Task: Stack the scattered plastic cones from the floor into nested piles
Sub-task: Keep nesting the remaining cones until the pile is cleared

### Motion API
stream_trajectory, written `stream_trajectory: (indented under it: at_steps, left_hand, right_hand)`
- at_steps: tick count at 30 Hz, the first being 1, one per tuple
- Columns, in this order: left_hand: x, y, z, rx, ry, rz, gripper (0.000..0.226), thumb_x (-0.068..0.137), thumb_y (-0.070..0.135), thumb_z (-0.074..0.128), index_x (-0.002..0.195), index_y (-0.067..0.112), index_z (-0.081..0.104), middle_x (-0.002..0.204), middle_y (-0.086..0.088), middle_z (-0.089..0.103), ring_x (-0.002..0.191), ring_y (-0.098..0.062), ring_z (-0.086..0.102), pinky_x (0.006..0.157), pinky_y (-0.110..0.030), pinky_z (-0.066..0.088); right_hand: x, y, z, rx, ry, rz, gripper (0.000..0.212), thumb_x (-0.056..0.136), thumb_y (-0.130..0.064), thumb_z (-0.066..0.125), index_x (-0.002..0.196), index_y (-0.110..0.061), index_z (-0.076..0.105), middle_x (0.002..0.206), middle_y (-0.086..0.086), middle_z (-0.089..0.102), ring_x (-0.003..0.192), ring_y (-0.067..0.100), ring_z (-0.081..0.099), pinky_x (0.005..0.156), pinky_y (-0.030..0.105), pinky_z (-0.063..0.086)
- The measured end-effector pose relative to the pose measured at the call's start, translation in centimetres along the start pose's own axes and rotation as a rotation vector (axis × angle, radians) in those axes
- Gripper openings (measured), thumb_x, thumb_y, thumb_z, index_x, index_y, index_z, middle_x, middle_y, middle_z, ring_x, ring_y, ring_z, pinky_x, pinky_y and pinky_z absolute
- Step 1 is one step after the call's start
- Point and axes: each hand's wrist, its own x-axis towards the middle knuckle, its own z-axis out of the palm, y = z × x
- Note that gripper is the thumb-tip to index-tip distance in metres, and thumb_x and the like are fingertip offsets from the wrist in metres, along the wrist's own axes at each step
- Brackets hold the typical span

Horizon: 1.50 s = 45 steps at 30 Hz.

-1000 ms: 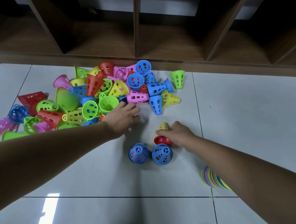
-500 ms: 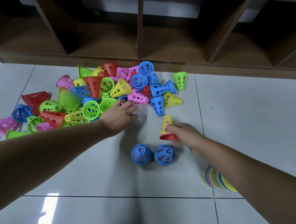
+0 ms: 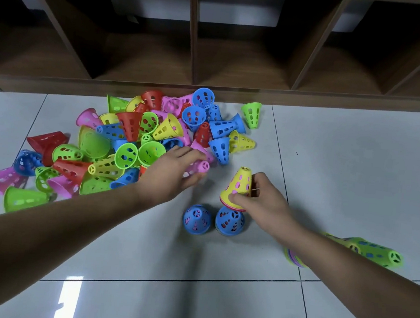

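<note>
Two hands busy. Left hand [image 3: 173, 173] curled round pink perforated plastic cone [image 3: 199, 166], blurred, at near edge of loose multicoloured cone heap [image 3: 127, 145]. Pink cone's long axis roughly level, narrow end pointing right. Right hand [image 3: 264, 203] pinches rim of upright yellow-topped nested cone pile [image 3: 240, 185], just right of pink cone, tip up. Judgement: pink cone needs turning tip-up before capping pile. Glossy white tiled floor [image 3: 359, 161]; dark wooden cubby shelf [image 3: 240, 58] behind.

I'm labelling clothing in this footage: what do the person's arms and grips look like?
The left forearm and right forearm are bare to the frame edge: no sleeves, gloves, watch or bracelet show. The left grip is motion-blurred; the right grip is sharper, with no ring visible.
</note>
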Motion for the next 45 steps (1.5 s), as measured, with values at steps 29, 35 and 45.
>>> stream_trajectory:
  at_steps: [29,35,45]
  left_hand:
    - [-6.8,3.8,-0.1,-0.348,-0.128,-0.193,0.04,0.102,0.062,0.058,0.129,0.032,0.063,0.129,0.022,0.066,0.116,0.012,0.056,0.098,-0.015,0.046]
    - [-2.6,1.1,0.1,-0.162,-0.038,-0.108,0.032,0.104,0.045,0.061,0.128,0.024,0.063,0.12,0.007,0.066,0.106,-0.012,0.06,0.088,-0.034,0.052]
    - [2.1,-2.2,1.3,0.19,-0.279,-0.046,0.061,0.097,0.038,0.07,0.155,0.028,0.052,0.161,0.0,0.049,0.146,-0.028,0.044,0.109,-0.046,0.043]
  right_hand:
    - [-2.3,3.5,0.8,-0.163,0.083,-0.368,0.037,0.096,-0.044,0.073,0.128,-0.032,0.059,0.128,-0.021,0.058,0.119,-0.008,0.054,0.102,0.021,0.046]
    - [3.1,1.0,0.8,-0.343,0.065,-0.46,0.036,0.097,-0.034,0.068,0.131,-0.024,0.059,0.131,-0.007,0.059,0.125,0.014,0.058,0.101,0.036,0.048]
    - [11.4,-2.0,1.5,-0.728,-0.002,-0.54,0.058,0.098,-0.019,0.062,0.155,-0.018,0.048,0.159,0.003,0.045,0.139,0.032,0.048,0.114,0.044,0.041]
